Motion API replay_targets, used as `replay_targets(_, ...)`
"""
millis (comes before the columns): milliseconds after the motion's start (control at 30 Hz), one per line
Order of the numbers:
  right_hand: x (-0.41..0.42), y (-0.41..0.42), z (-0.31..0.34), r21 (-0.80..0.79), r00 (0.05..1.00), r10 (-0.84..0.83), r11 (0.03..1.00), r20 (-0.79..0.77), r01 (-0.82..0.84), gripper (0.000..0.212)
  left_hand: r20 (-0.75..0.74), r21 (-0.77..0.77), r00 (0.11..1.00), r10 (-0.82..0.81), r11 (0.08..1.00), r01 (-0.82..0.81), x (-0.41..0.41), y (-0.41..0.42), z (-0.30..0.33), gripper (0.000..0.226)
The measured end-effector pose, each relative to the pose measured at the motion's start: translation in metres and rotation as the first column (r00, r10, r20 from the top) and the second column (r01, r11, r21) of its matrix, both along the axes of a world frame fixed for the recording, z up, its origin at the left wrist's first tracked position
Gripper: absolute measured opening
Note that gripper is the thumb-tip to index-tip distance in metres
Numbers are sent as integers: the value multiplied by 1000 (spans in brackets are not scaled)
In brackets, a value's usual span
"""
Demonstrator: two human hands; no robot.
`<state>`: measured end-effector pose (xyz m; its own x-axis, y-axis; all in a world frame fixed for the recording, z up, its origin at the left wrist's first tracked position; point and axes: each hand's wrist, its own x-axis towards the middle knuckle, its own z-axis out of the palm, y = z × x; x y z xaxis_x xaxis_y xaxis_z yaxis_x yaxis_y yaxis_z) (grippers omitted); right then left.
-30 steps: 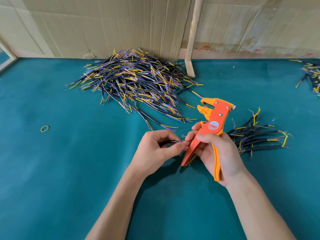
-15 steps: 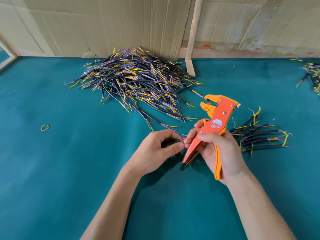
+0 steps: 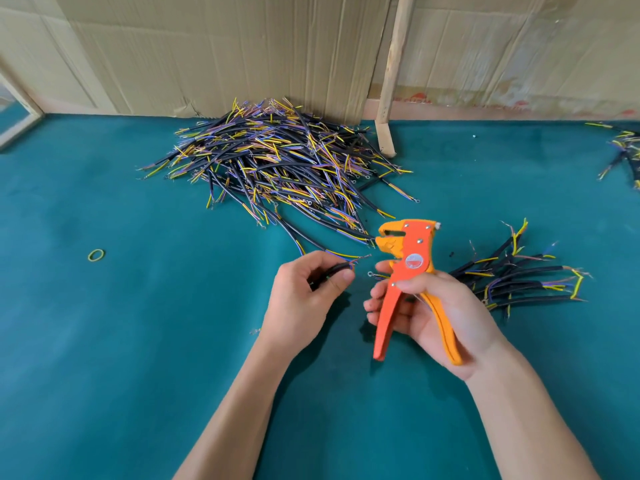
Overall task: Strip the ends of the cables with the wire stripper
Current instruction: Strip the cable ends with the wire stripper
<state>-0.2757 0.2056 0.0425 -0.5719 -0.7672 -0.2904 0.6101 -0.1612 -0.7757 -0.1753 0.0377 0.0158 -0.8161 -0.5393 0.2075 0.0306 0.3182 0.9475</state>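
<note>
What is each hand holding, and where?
Left hand pinches a black cable near its end; right hand grips the wire stripper by its handles.

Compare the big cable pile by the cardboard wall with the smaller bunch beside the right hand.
The big pile holds far more cables than the small bunch. The big pile lies tangled against the cardboard wall; the small bunch lies roughly parallel behind the right hand. Both are black cables with coloured wire ends.
</note>
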Motion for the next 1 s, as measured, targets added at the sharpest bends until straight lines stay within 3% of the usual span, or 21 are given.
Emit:
replay_targets(200, 1, 4, 3, 41, 961, 247, 967, 122, -253, 39, -88, 192, 996, 12, 981, 5, 1, -7, -1, 8)
replay_targets(333, -2, 9, 5, 8, 931, 345, 937, 118, -349, 42, -79, 194, 997, -24, 980, 39, 1, -9, -2, 4)
replay_targets(1000, 0, 11, 8, 98, 931, 363, 929, -34, -358, 42, 8, 46, 998, -67, 997, 67, 4, -6, 1, 11)
